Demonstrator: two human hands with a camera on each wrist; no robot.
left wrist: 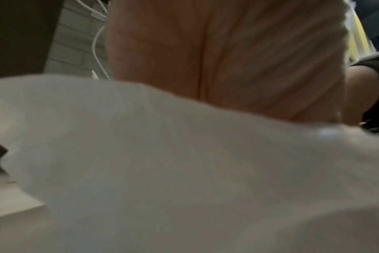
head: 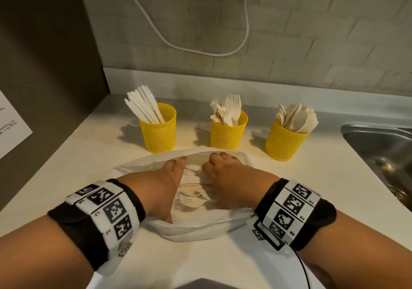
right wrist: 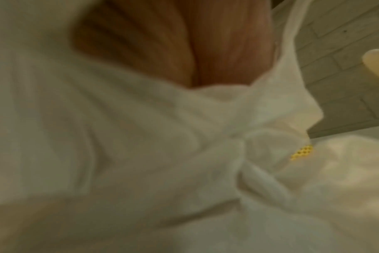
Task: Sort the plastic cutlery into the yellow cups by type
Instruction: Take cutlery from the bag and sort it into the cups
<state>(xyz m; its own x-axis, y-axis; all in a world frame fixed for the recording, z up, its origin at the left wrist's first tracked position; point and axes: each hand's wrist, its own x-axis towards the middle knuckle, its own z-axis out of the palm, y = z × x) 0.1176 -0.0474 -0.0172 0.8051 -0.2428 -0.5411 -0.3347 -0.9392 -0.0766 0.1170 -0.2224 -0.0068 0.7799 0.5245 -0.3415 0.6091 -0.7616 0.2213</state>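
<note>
Three yellow mesh cups stand in a row at the back of the counter: the left cup (head: 160, 132) holds knives, the middle cup (head: 227, 132) forks, the right cup (head: 284, 141) spoons. In front of them lies a white plastic bag (head: 200, 224) with loose forks (head: 189, 199) showing in its mouth. My left hand (head: 172, 175) reaches into the bag with its fingers stretched forward. My right hand (head: 219, 168) sits beside it, fingers curled at the bag's far rim. Both wrist views are blurred and show only a palm, the left hand (left wrist: 206, 59) and the right hand (right wrist: 184, 42), against the bag (left wrist: 162, 162) (right wrist: 141, 137).
A steel sink (head: 383, 152) is sunk into the counter at the right. A dark cabinet side (head: 44, 65) with a paper sheet (head: 11, 121) closes off the left. A white cable (head: 200, 50) hangs on the brick wall behind.
</note>
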